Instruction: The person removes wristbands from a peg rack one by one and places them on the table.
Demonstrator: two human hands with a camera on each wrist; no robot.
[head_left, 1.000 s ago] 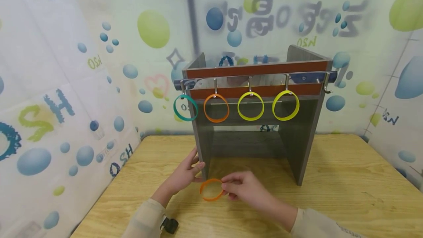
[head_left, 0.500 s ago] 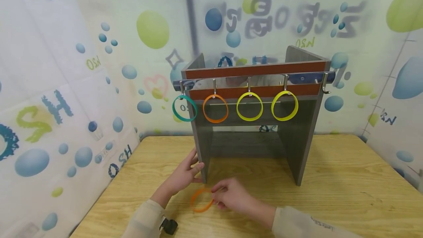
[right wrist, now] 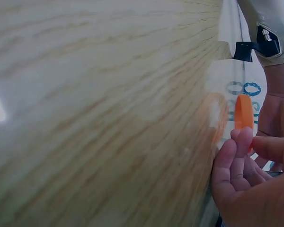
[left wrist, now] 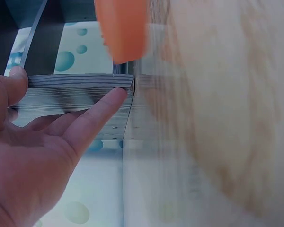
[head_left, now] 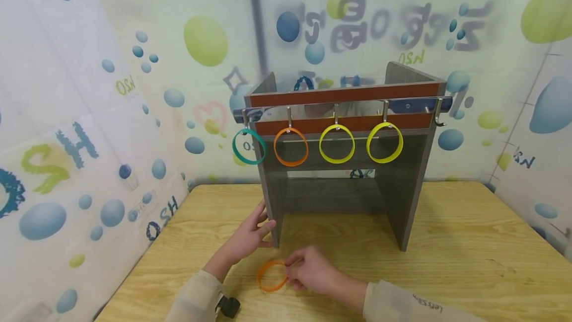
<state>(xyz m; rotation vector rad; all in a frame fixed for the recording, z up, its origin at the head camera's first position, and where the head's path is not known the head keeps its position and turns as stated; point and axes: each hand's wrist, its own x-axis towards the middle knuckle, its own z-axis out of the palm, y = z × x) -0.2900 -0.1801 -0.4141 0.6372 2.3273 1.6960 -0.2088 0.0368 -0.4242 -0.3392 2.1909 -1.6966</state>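
Observation:
A thin orange ring (head_left: 270,289) is upright close over the table in front of the rack, pinched at its right side between my right hand's (head_left: 313,273) thumb and fingertips. The right wrist view shows this orange band (right wrist: 245,111) edge-on. My left hand (head_left: 248,237) holds the lower left panel of the grey wooden rack (head_left: 274,198), thumb at the front edge, fingers along the outer face. From the rack's metal hook rail (head_left: 408,106) hang a teal ring (head_left: 234,148), a second orange ring (head_left: 291,164) and two yellow rings, one left (head_left: 337,161) and one right (head_left: 400,144).
The rail's far right hook (head_left: 440,117) carries no ring. The rack stands on a wood-grain table (head_left: 473,247). A printed curtain (head_left: 170,53) surrounds the back and sides. A small black device (head_left: 230,306) sits at my left wrist.
My right hand has brought the orange ring left and toward me, down in front of the rack's left panel. The left hand stays on the panel; the hanging rings keep their places.

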